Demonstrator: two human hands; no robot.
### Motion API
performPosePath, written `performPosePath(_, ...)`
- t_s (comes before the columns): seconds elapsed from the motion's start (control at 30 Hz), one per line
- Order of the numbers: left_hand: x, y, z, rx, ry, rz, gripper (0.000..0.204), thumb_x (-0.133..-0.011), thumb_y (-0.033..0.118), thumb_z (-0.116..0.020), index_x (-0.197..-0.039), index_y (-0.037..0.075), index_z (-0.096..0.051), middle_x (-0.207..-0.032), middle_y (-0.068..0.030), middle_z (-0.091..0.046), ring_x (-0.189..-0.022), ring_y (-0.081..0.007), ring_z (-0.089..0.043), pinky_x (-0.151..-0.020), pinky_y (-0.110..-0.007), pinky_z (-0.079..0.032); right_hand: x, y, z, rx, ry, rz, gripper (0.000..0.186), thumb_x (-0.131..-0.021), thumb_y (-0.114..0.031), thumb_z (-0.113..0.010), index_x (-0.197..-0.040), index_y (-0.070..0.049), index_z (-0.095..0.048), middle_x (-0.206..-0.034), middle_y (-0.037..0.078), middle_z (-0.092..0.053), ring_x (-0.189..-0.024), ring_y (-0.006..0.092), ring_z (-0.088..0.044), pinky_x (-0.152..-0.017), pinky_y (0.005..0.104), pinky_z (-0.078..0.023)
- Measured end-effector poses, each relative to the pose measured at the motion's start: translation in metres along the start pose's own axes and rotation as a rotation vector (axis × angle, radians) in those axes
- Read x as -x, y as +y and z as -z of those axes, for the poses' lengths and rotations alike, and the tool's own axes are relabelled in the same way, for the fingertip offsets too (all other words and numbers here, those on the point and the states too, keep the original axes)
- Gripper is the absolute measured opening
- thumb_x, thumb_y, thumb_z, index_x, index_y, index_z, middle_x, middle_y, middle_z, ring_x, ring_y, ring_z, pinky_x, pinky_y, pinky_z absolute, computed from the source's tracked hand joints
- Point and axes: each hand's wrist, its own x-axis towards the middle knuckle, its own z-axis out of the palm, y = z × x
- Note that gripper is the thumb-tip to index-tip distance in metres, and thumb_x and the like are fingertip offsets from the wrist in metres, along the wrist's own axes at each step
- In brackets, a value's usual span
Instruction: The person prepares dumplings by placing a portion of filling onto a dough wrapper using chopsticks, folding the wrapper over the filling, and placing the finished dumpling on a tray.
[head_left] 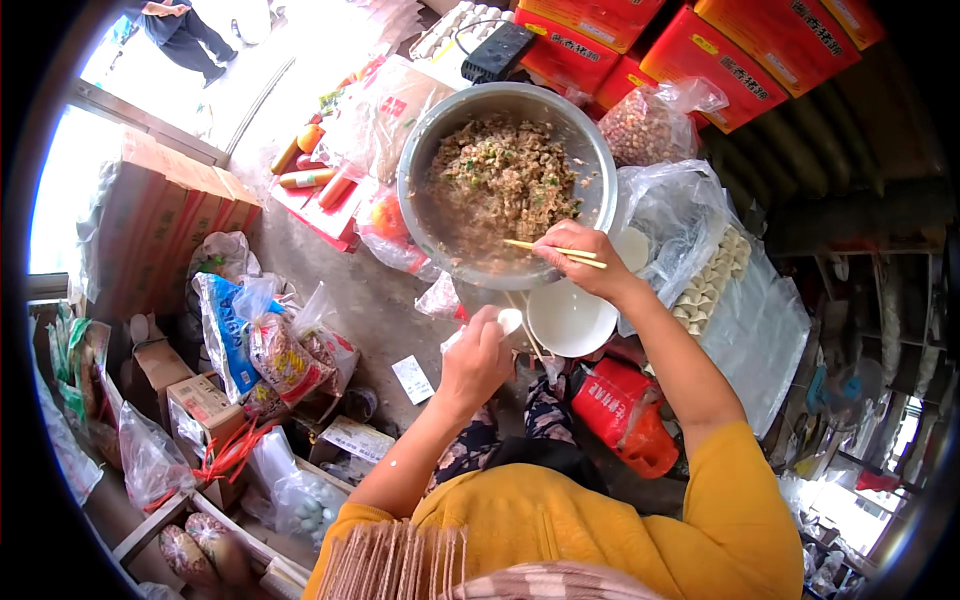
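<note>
My right hand [588,258] grips a pair of chopsticks [540,247], their tips over the near rim of a large metal basin [407,190]. Minced filling with green bits [505,165] is heaped in the basin. Nearer to me, my left hand [474,362] is closed on a small white wrapper [510,321], mostly hidden by the fingers. A white bowl [572,318] stands between my two hands, just below the basin. Rows of pale folded dumplings [708,283] lie on a tray to the right, partly under clear plastic [672,200].
Red boxes [705,65] are stacked at the far right, beside a bag of peanuts [648,125]. Sausages [308,180] lie left of the basin. Cartons [165,215] and snack bags [285,350] crowd the left. A red container [620,415] stands by my legs. Another person [185,35] is outside, far left.
</note>
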Motion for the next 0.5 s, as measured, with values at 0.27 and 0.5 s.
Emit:
performPosePath(0.27, -0.016, -0.020, 0.034, 0.075, 0.155, 0.168, 0.016, -0.081, 0.004, -0.066, -0.088, 0.003, -0.051, -0.085, -0.0132, -0.066, -0.067, -0.0285, -0.065, -0.058, -0.035, -0.051, -0.008, 0.029, -0.008, -0.345, -0.059, -0.427, 0.021, -0.093, -0.019, -0.064, -0.095, 0.002, -0.069, -0.088, 0.006, -0.069, -0.077, 0.0132, -0.067, -0.070, 0.0247, -0.055)
performPosePath(0.5, -0.043, -0.039, 0.043, 1.056, 0.309, 0.768, 0.024, -0.087, 0.005, -0.062, -0.109, 0.000, -0.053, -0.103, -0.0102, -0.063, -0.092, -0.0204, -0.064, -0.078, -0.032, -0.054, -0.007, 0.041, -0.001, -1.141, 0.146, -0.623, 0.026, -0.093, -0.017, -0.063, -0.106, 0.005, -0.060, -0.097, 0.014, -0.067, -0.081, 0.0248, -0.070, -0.074, 0.0324, -0.060)
